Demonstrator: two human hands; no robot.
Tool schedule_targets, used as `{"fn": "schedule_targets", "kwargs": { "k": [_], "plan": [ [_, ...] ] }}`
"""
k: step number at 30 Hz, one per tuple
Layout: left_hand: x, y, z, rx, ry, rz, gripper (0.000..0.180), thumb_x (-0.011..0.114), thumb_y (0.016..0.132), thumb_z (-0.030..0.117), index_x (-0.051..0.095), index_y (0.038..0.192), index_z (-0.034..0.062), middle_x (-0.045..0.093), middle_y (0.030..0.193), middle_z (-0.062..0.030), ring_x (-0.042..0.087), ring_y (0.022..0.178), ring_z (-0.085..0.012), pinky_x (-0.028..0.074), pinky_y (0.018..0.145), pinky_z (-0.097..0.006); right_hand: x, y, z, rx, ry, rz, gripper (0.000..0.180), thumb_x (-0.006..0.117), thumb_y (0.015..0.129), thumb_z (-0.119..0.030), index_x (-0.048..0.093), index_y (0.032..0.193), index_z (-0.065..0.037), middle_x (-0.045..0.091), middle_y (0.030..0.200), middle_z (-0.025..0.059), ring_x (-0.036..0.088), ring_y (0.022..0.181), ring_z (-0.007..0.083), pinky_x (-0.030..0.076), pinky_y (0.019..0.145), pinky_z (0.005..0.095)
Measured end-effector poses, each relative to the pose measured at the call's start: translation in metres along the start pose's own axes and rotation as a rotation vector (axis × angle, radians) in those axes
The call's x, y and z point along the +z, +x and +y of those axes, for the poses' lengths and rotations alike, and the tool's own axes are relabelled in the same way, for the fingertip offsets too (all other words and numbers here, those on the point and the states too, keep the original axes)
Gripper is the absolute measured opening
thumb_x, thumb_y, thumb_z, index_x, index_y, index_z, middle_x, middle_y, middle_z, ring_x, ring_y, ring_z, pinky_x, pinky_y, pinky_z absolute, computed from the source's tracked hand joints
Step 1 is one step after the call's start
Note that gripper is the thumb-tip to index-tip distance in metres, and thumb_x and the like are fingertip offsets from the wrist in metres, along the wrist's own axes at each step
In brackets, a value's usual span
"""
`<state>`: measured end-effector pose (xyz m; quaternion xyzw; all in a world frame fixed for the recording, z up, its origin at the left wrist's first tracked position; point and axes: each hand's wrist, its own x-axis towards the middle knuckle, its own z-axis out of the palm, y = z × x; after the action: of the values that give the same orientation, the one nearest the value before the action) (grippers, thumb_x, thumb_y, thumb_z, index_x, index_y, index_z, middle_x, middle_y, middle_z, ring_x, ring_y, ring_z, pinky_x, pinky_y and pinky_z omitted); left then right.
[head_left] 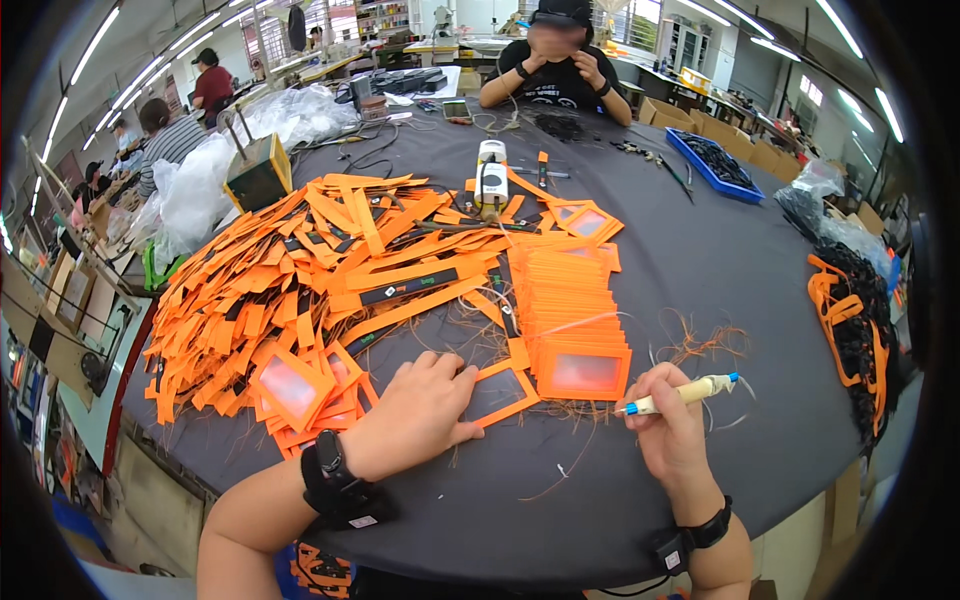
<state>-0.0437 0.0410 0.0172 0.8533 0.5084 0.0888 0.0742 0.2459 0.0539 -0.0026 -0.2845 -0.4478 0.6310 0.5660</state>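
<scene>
My left hand (415,415) lies palm down on the table, fingers spread. Its fingertips and thumb touch an orange-framed clear-window pouch (512,412) that has an orange strap attached. In my right hand (668,425) is a pen-like tool (690,393) wrapped in cream material with blue ends, its tip pointing left toward that pouch. Just beyond, between the hands, runs a stack of matching orange pouches (578,372). Left of it spreads a large heap of orange straps (260,270) with black sections. More loose pouches (292,385) lie beside my left hand.
Loose orange threads (705,345) lie right of the stack. A white device (491,175) stands behind it. Farther off are a blue tray (712,165) of black parts, a yellow-and-black block (258,172) and plastic bags (200,190). Across the dark table sits a person (560,70).
</scene>
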Motion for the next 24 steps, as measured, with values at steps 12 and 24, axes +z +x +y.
{"fn": "schedule_targets", "kwargs": {
  "k": [12, 24],
  "plan": [
    [-0.01, 0.002, -0.015, 0.033, -0.067, 0.204, 0.03, 0.061, 0.079, 0.007, 0.063, 0.107, -0.0011, 0.063, 0.084, -0.0152, 0.063, 0.076, -0.028, 0.051, 0.069, -0.035, 0.003, -0.003, 0.0, 0.023, -0.052, 0.012, 0.011, 0.057, 0.092, -0.014, 0.056, 0.088, -0.004, 0.059, 0.076, 0.0041, 0.055, 0.067, 0.0101, 0.047, 0.064, 0.025],
    [0.005, -0.017, -0.011, -0.304, -1.682, -0.126, 0.04, 0.047, 0.1, 0.021, 0.049, 0.125, -0.0086, 0.064, 0.109, -0.0219, 0.067, 0.096, -0.0237, 0.057, 0.08, -0.03, 0.021, -0.01, -0.003, -0.171, -0.53, -0.032, 0.023, 0.047, 0.1, -0.018, 0.048, 0.117, -0.003, 0.066, 0.091, 0.0139, 0.063, 0.077, 0.0153, 0.051, 0.074, 0.0273]
  ]
}}
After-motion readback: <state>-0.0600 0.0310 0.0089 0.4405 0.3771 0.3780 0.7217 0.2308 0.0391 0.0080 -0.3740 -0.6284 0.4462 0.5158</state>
